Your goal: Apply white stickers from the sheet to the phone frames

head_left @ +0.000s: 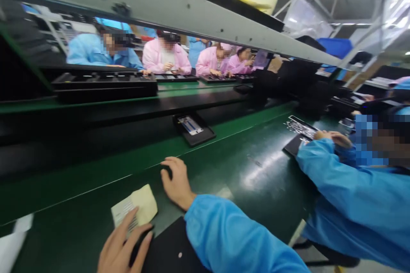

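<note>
The single camera sat on the worker's head, looking forward and down over the green tabletop [230,164]; it caught the left hand [118,245] and right hand [178,182] close up at the bottom, and reached under a pale beam [150,8] to the co-workers [166,57] well beyond.

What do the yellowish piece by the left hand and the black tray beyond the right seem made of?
Yellowish piece: probably paper, matte, with uneven edges and faint dark marks. Black tray: perhaps moulded plastic, dull, with a raised rim; both uncertain.
</note>
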Demonstrator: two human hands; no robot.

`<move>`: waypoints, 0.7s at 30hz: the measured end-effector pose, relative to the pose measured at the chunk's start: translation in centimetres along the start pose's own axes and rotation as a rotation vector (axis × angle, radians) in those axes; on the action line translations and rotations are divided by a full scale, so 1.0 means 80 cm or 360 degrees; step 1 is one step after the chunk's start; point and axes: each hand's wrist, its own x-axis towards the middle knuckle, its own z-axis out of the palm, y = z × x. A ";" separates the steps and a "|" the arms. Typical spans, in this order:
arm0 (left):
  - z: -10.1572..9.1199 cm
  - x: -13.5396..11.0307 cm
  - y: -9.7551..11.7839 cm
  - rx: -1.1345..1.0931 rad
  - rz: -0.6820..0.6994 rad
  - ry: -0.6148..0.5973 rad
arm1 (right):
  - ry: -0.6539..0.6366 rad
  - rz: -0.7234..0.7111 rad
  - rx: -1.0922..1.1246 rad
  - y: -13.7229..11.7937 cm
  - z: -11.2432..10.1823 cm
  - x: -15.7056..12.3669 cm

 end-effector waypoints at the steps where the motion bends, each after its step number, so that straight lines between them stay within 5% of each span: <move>1: 0.001 -0.002 0.004 0.0025 -0.0026 0.0012 | 0.0025 0.0007 -0.0017 0.008 -0.004 0.006; 7: -0.009 -0.005 0.036 -0.0022 -0.0157 0.0008 | 0.0106 0.0063 -0.0250 0.066 -0.040 0.079; 12: -0.021 -0.005 0.047 -0.0121 -0.0247 -0.0023 | -0.0062 0.0168 -0.0577 0.104 -0.041 0.151; 21: -0.025 -0.010 0.052 -0.0280 -0.0272 -0.0069 | -0.0157 0.0487 -0.0977 0.126 -0.012 0.172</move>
